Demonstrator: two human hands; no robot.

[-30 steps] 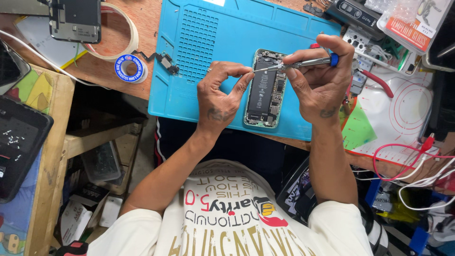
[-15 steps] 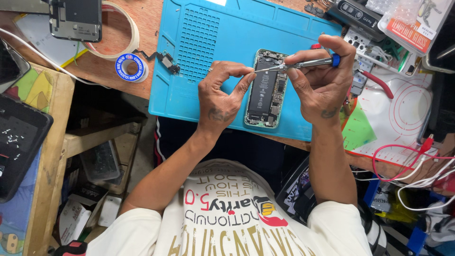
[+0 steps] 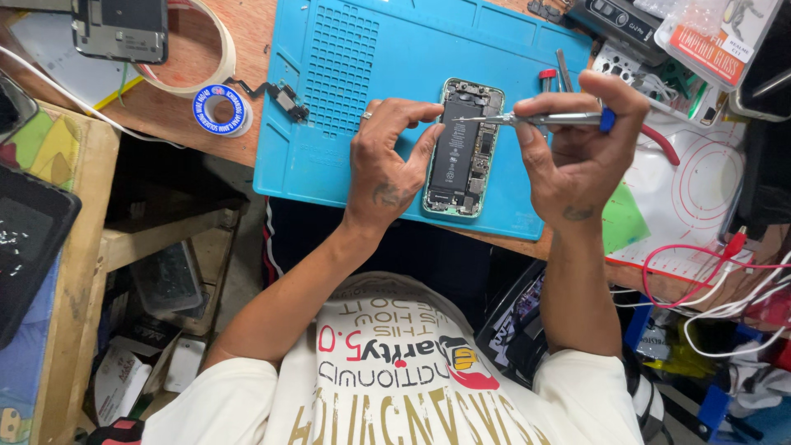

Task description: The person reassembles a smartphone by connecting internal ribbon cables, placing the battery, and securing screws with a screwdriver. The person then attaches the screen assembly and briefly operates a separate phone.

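On the blue mat (image 3: 362,74) lies the opened phone (image 3: 463,148), its left edge pinched between the fingers of the left hand (image 3: 387,169), while the right hand (image 3: 581,152) grips a thin screwdriver (image 3: 535,119) whose tip seems to hover just above the phone's top.

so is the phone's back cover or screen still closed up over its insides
No, the phone lies open on the blue mat, with its black battery and circuit parts showing between the left hand and right hand.

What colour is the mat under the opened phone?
Bright blue; the mat under the phone shows best in the head view.
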